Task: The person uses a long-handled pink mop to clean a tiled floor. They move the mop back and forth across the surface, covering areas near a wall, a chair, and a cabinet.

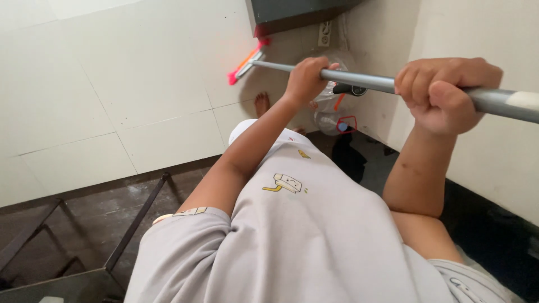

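Observation:
Both my hands grip a long grey metal handle (359,82) that runs from the right edge toward the upper middle. My left hand (306,78) is wrapped around it further down the shaft, my right hand (446,92) nearer its top end. The handle ends in a flat head with a bright pink-orange edge (247,66), which rests on the white tiled floor (112,84). My bare foot (261,104) shows just behind that head. My grey shirt fills the lower frame.
A clear plastic bag and a bottle with a blue cap (337,120) lie against the white wall (494,33) at right. A dark cabinet base (292,14) stands at top. A dark metal frame (129,224) sits at lower left.

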